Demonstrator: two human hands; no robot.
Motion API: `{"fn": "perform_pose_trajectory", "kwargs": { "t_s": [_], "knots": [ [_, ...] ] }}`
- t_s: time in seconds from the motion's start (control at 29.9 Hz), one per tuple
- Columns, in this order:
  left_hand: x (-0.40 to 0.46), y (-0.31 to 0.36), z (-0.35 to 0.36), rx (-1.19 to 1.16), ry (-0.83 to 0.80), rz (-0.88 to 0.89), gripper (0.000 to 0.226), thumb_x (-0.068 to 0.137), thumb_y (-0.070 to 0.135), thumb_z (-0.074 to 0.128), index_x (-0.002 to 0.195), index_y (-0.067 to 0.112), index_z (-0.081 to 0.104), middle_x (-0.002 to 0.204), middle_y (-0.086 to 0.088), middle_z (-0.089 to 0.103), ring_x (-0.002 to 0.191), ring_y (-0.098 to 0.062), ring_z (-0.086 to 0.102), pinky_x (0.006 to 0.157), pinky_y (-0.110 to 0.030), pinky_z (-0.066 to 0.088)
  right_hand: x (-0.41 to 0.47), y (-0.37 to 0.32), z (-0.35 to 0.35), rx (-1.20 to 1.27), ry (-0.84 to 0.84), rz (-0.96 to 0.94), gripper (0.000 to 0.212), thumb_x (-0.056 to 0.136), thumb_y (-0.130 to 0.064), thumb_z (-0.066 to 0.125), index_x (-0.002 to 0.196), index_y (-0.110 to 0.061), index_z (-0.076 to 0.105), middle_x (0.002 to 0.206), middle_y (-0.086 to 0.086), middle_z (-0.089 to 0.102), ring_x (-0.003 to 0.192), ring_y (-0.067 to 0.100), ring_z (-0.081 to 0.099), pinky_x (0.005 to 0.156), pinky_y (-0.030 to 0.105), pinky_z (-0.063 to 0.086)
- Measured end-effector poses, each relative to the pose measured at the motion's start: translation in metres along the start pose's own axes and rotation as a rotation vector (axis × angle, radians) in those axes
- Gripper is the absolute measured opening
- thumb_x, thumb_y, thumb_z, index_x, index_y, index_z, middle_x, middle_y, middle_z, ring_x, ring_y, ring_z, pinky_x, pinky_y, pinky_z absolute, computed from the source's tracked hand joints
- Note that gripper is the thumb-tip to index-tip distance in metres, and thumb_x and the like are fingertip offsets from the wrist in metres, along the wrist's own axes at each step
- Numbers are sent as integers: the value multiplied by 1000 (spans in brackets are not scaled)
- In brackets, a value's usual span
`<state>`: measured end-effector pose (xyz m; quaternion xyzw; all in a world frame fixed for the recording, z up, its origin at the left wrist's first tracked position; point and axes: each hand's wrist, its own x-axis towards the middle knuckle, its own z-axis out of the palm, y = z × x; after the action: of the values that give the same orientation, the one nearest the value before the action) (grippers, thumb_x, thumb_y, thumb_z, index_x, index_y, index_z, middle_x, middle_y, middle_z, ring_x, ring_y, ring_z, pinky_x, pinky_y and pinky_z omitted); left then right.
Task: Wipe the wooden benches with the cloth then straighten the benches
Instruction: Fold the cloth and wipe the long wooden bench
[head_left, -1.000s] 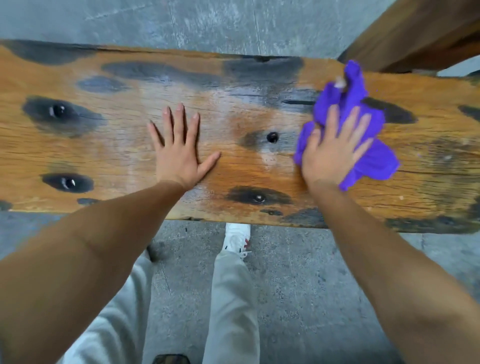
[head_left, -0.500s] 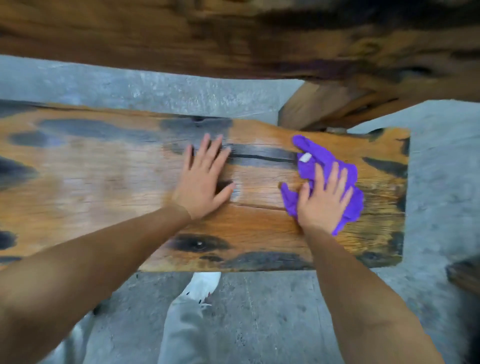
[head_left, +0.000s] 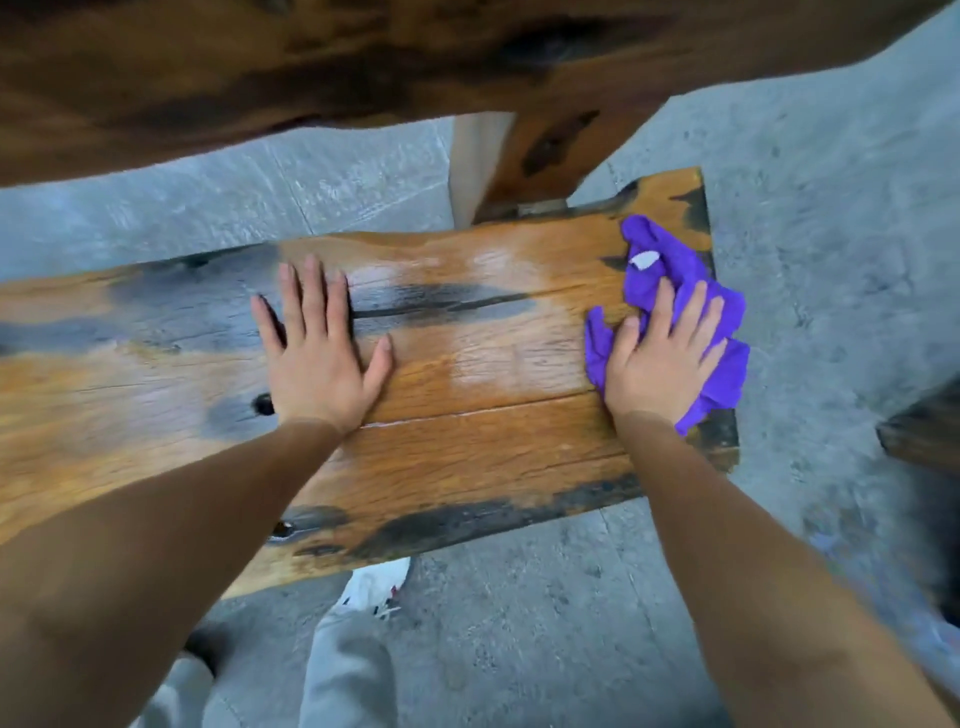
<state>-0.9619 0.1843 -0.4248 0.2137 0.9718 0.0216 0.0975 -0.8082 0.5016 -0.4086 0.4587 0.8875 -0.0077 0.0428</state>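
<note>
Since half a second ago: both my hands have slid further toward the bench's right end, and the cloth now sits at that end instead of short of it; more of the table above has come into view.
Nearest to me: my grey trouser leg (head_left: 343, 670) and a white shoe (head_left: 375, 584) stand on the concrete floor (head_left: 519, 623), just under the near edge of the bench.
Bench: the wooden bench (head_left: 467, 441) runs left to right across the view, orange-brown with dark blotches and a long crack along its grain; a pale sheen lies on the wood between my hands.
Left hand: my left hand (head_left: 317, 358) lies flat on the bench top, fingers straight and slightly spread, thumb out to the right, gripping nothing.
Right hand: my right hand (head_left: 662, 364) presses down on the purple cloth (head_left: 670, 260) with straight, spread fingers, palm on top of it, not curled round it.
Cloth: bunched at the right end of the bench, its lower folds hanging just past the end edge; a small white tag shows near its top.
Far side: a dark wooden table (head_left: 311, 67) spans the top of the view, its leg coming down behind the bench.
Right edge: a dark wooden piece (head_left: 924, 431) pokes in, too blurred to identify.
</note>
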Motion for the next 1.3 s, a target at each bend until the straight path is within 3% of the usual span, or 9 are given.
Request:
{"fn": "perform_pose_trajectory", "kwargs": {
  "t_s": [0.33, 0.53, 0.6, 0.77, 0.9, 1.04, 1.17, 1.24, 1.3],
  "knots": [
    [-1, 1, 4, -16, 47, -1, 83, 97, 59, 35, 161, 12, 13, 171, -12, 5, 158, -35, 1, 123, -66, 5, -210, -104, 13, 57, -126, -229, 67, 100, -48, 44, 161, -26, 29, 173, 13, 15, 160, 39, 7, 124, 68, 11],
    [-3, 1, -3, -48, 28, 3, 79, 98, 55, 33, 161, 11, 16, 171, -13, 8, 157, -37, 4, 122, -68, 8, -191, -59, 8, 59, -86, -433, 58, 97, -46, 52, 153, -32, 46, 170, 8, 29, 158, 34, 22, 124, 64, 18],
    [-3, 2, -4, -23, 19, 9, 78, 99, 57, 27, 161, 11, 15, 171, -13, 8, 157, -38, 5, 122, -67, 8, -162, -27, 7, 33, -47, -287, 53, 98, -45, 51, 149, -30, 52, 168, 8, 32, 157, 34, 26, 124, 63, 20],
    [-2, 3, -5, 1, 7, -1, 78, 99, 58, 23, 161, 11, 17, 171, -13, 10, 157, -37, 6, 123, -65, 8, -85, 26, 5, 41, -22, 198, 62, 98, -47, 42, 158, -31, 40, 171, 6, 26, 159, 31, 21, 125, 58, 19],
    [-2, 6, -8, 5, -2, 6, 78, 99, 57, 23, 162, 11, 16, 171, -14, 9, 158, -37, 5, 123, -65, 8, -80, 29, 3, 125, -16, 362, 64, 99, -49, 34, 160, -29, 36, 172, 7, 23, 160, 30, 17, 124, 60, 20],
    [-1, 2, -13, -9, -13, 32, 80, 98, 59, 24, 161, 11, 20, 170, -15, 12, 157, -39, 8, 123, -66, 8, -152, -23, 4, 152, -3, 418, 62, 101, -45, 37, 160, -26, 37, 171, 8, 26, 160, 29, 18, 123, 60, 23],
    [-4, -4, -23, -117, -50, 74, 83, 93, 62, 29, 161, 15, 25, 171, -12, 11, 158, -36, 5, 125, -61, -1, -250, -111, 1, 367, 68, 547, 51, 103, -30, 52, 154, -22, 49, 166, 12, 35, 155, 35, 27, 116, 56, 33],
    [-8, -28, -30, -243, -86, 176, 76, 90, 56, 39, 156, 17, 37, 170, -10, 17, 158, -33, 8, 126, -53, -3, -292, -158, 0, 432, 38, 534, 49, 100, -26, 57, 149, -22, 56, 161, 15, 42, 151, 38, 34, 110, 57, 37],
    [-23, -71, -42, -411, -150, 266, 65, 88, 44, 50, 146, 14, 51, 166, -11, 29, 156, -33, 17, 128, -48, 8, -341, -200, -8, 474, -8, 498, 47, 98, -24, 60, 145, -25, 60, 159, 12, 45, 148, 38, 36, 107, 55, 39]
  ]
}}
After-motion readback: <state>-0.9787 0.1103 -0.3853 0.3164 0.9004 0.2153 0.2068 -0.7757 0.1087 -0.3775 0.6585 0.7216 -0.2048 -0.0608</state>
